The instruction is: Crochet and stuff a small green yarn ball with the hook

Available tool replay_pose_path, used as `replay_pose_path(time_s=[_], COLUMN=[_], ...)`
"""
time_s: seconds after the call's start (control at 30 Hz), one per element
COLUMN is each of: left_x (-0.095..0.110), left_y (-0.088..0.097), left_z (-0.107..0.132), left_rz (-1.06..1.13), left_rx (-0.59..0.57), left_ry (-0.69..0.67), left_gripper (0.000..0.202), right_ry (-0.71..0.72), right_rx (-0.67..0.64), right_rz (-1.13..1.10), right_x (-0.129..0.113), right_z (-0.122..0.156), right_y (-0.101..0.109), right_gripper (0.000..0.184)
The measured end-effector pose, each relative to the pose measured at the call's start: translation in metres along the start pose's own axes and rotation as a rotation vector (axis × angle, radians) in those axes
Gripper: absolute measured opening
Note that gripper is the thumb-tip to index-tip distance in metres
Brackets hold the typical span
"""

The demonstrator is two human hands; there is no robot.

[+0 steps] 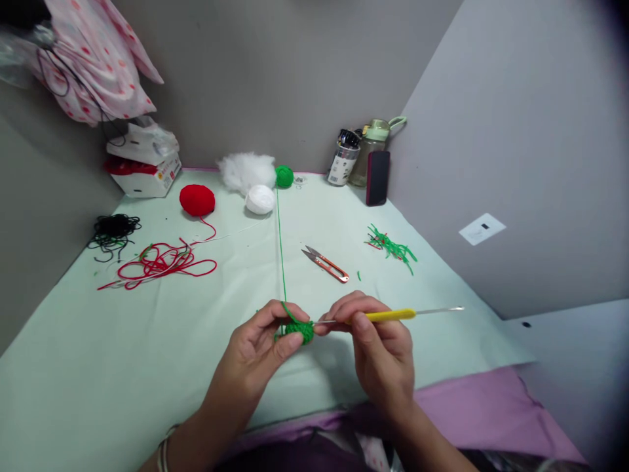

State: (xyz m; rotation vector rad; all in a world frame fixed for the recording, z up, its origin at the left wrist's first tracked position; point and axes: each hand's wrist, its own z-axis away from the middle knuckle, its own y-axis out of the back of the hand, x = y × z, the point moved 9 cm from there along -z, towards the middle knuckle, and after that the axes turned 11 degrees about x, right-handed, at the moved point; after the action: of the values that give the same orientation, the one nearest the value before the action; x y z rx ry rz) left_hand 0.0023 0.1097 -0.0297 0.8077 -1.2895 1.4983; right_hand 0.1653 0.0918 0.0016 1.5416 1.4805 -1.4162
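Observation:
My left hand [260,347] pinches a small green crochet piece [299,330] between thumb and fingers, just above the pale green table cover [147,341]. My right hand [378,347] grips a crochet hook with a yellow handle [393,315], and its metal tip points left into the green piece. A green strand [280,242] runs from the piece up the table to a green yarn ball [284,176] at the back.
Orange thread snips [327,263] lie beyond my hands. Green yarn scraps [393,248] sit to the right, loose red yarn [162,262] and a red ball [197,200] to the left, with black yarn [114,231]. White stuffing, a white ball, a jar, a bottle and a phone [377,177] line the back wall.

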Motion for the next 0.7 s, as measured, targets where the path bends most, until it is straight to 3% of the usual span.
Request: replay_pose_path(time_s=[0.17,0.23,0.5,0.7], left_x=[0.006,0.004,-0.017,-0.018], left_y=[0.003,0.001,-0.002,-0.004], left_z=[0.001,0.002,0.002,0.002], left_rz=[-0.032,-0.007,0.197,0.27], left_rx=[0.099,0.096,0.045,0.004], left_ry=[-0.167,-0.169,0.143,0.211], left_gripper=[0.003,0.005,0.015,0.016], right_ry=[0.322,0.366,0.125,0.088], right_rx=[-0.036,-0.064,0.079,0.037], right_rz=[0.33,0.358,0.03,0.009], right_x=[-0.022,-0.024,-0.006,-0.003], right_z=[0.008,0.012,-0.003,-0.006], right_y=[-0.004,-0.007,0.005,0.003], right_gripper=[0.026,0.029,0.021,0.019])
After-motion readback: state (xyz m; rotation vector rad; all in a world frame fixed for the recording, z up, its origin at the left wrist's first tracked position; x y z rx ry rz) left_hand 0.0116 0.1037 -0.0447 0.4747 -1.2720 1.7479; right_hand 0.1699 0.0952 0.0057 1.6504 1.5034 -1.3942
